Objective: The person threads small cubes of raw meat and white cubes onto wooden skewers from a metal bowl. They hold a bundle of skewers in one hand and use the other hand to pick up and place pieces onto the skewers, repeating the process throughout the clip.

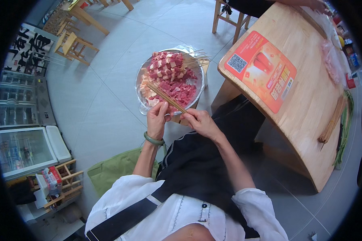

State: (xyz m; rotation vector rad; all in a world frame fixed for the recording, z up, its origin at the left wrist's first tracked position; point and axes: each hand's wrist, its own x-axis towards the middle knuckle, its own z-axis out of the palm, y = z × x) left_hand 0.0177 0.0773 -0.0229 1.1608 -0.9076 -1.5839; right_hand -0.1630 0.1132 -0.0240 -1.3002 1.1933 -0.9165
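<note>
Both my hands are over the near rim of a large metal basin (204, 81). My right hand (199, 120) grips the lower end of a bundle of thin wooden skewers (169, 98), which slants up and left over the meat. My left hand (158, 116), with a green bangle at the wrist, has thumb and fingers together beside the bundle; whether it holds anything is hidden. In the basin lie loose red meat pieces (182, 92), pale fatty pieces (145, 82) and a pile of threaded meat skewers (166, 66), their bare stick ends pointing right.
A wooden table (307, 126) stands at right, bearing a red printed mat (262, 72), a tied bundle of sticks (331, 120), long green vegetables (345, 129) and a plastic bag (333, 60). Another person's arm (307, 3) reaches over its far end. Wooden stools (74, 43) and glass-fronted fridges (24, 150) stand left.
</note>
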